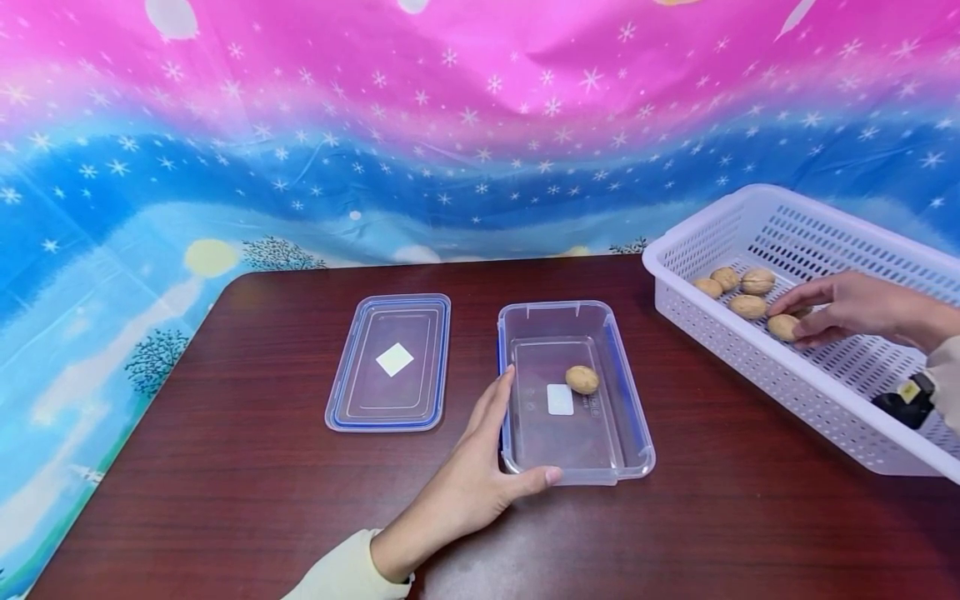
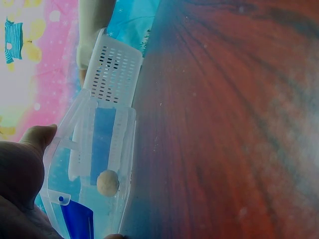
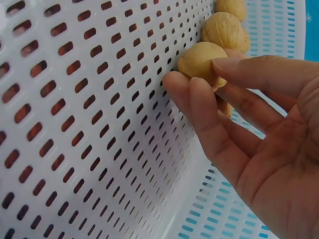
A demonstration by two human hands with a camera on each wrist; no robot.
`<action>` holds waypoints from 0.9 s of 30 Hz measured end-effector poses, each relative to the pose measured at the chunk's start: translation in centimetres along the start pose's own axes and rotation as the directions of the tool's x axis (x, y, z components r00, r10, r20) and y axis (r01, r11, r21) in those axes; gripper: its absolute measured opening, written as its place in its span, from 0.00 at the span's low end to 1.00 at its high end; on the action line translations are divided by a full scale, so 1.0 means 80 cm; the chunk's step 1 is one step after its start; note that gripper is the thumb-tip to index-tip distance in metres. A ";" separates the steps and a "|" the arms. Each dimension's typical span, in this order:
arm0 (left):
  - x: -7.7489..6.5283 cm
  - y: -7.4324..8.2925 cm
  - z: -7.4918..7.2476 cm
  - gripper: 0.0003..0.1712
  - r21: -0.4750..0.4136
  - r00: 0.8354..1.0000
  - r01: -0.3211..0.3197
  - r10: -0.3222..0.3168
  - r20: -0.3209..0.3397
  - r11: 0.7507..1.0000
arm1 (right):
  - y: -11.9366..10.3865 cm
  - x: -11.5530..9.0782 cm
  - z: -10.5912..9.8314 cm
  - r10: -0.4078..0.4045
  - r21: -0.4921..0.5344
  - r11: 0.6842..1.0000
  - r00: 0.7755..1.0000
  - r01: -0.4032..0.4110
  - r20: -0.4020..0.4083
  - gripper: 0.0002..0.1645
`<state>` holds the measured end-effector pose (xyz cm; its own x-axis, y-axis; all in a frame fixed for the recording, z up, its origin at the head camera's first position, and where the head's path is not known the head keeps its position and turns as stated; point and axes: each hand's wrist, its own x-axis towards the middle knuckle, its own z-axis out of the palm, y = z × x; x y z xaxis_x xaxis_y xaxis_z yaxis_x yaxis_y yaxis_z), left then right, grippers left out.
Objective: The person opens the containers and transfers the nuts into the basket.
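My right hand reaches into the white perforated basket. Its thumb and fingertips pinch a walnut close to the basket's slotted wall. Beyond that one, several more walnuts lie at the basket's far left end; another is partly hidden by my fingers. My left hand rests against the near left corner of a clear plastic container, its fingers straight along the left side and its thumb at the near rim. A single walnut sits inside this container, beside a white label.
Left of the container, a clear lid with a blue seal and a white diamond sticker lies flat on the dark red table. A black object shows near my right wrist. Behind the table hangs a patterned cloth.
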<state>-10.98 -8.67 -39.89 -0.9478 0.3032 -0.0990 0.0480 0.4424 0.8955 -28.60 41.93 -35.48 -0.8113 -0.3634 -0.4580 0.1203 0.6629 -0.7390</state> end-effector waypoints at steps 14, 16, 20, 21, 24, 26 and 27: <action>0.000 0.001 -0.001 0.67 -0.002 1.000 0.013 -0.013 0.002 1.000 | -0.004 -0.006 -0.008 -0.002 0.021 1.000 0.998 0.004 -0.069 0.28; 0.000 0.001 -0.001 0.68 0.002 1.000 0.023 -0.023 0.005 1.000 | -0.006 -0.007 -0.007 -0.005 0.016 1.000 0.995 0.006 -0.098 0.27; -0.001 0.002 -0.001 0.68 0.004 0.999 0.031 -0.031 0.009 1.000 | -0.013 -0.010 -0.005 0.004 -0.050 0.999 0.988 -0.012 -0.155 0.19; -0.001 0.001 -0.001 0.68 0.004 0.999 0.031 -0.032 0.010 0.999 | -0.016 -0.010 -0.005 0.014 -0.066 0.998 0.986 -0.025 -0.168 0.16; -0.001 0.001 0.000 0.68 0.001 1.000 0.028 -0.028 0.011 1.000 | -0.025 -0.014 -0.005 0.027 -0.110 0.993 0.978 -0.051 -0.206 0.13; -0.001 0.001 0.000 0.68 -0.001 1.000 0.029 -0.029 0.011 1.000 | -0.033 -0.017 -0.005 0.034 -0.123 0.990 0.973 -0.063 -0.227 0.15; -0.001 0.001 0.000 0.67 -0.001 0.999 0.031 -0.031 0.011 1.000 | -0.037 -0.018 -0.005 0.033 -0.127 0.990 0.971 -0.065 -0.236 0.17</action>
<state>-10.88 -8.69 -39.78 -0.9452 0.2990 -0.1313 0.0187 0.4510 0.8923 -28.01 40.78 -32.47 -0.9190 -0.1759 -0.3527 0.0991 0.7629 -0.6388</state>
